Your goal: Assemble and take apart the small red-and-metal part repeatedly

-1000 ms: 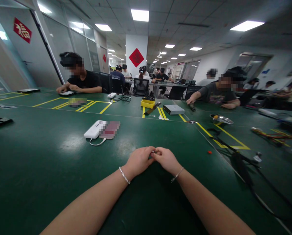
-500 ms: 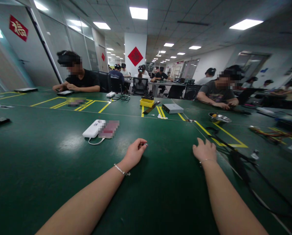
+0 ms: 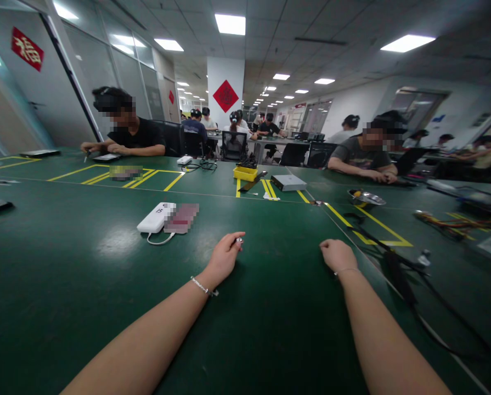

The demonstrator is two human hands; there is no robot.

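My left hand point(image 3: 224, 257) is closed, its thumb and fingers pinching a small shiny metal piece point(image 3: 239, 240) just above the green table point(image 3: 270, 318). The piece is too small to name. To the right, my right hand point(image 3: 339, 255) is curled into a loose fist at the table surface. Its fingers face away from me, so anything inside them is hidden. Left of my left hand lies a white power bank point(image 3: 157, 218) marked 15, its short white cable beside it and a blurred-out phone-like slab point(image 3: 181, 218) against it.
Black cables point(image 3: 401, 274) run along the right side. Further back are a yellow tray point(image 3: 245, 174), a grey box point(image 3: 288, 182), a metal dish point(image 3: 366, 197) and yellow tape lines. Co-workers sit across the table, one at left point(image 3: 132, 131), one at right point(image 3: 366, 153).
My right hand's fingers, spread before, have curled in. The left hand has turned slightly, showing more of the metal piece, with its index finger straighter. The view has shifted slightly.
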